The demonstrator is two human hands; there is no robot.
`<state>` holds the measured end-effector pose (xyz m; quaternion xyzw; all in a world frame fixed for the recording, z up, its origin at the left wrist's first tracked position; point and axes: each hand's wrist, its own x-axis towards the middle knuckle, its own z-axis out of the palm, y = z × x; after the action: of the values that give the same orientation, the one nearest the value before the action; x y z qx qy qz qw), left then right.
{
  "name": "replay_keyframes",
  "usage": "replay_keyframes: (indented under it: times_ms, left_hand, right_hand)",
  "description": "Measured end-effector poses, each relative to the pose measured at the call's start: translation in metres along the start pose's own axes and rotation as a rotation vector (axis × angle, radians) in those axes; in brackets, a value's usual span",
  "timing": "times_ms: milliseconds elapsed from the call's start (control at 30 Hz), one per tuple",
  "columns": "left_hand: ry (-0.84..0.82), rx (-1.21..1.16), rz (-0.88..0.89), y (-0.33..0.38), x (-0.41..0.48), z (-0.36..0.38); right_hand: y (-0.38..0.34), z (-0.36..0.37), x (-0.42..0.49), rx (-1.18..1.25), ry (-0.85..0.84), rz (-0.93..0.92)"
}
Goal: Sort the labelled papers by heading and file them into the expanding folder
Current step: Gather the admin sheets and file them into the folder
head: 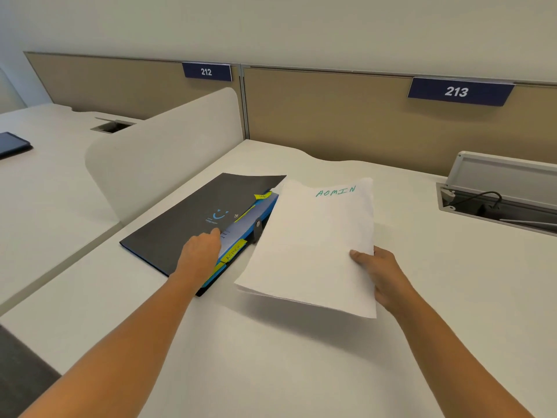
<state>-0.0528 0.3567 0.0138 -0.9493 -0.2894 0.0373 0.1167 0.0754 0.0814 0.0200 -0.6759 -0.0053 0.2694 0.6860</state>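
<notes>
A dark expanding folder point(184, 224) with blue pockets and yellow tabs point(233, 251) lies flat on the white desk point(271, 372), its opening facing right. My left hand point(200, 251) rests at that opening, fingers reaching in among the dividers near a yellow tab. My right hand point(379, 274) grips the right edge of a thin stack of white papers point(310, 245), thumb on top. The top sheet reads "ADMIN" in green at its far end. The stack hovers just right of the folder, its left edge over the folder's opening.
A low white divider point(162, 158) stands left of the folder, with a neighbouring desk beyond it. An open cable tray point(497, 203) with a black cord sits at the back right. Beige partition panels with signs 212 point(206, 71) and 213 point(456, 92) close the far side.
</notes>
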Motion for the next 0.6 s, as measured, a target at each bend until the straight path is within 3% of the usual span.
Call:
replay_keyframes:
  times_ms: [300, 600]
  left_hand:
    - [0.056, -0.058, 0.025, -0.007, 0.001, -0.016]
    - [0.098, 0.046, 0.146, -0.002, -0.004, -0.018]
  right_hand:
    - [-0.048, -0.002, -0.008, -0.195, -0.201, 0.112]
    - [-0.075, -0.006, -0.015, -0.246, -0.176, 0.1]
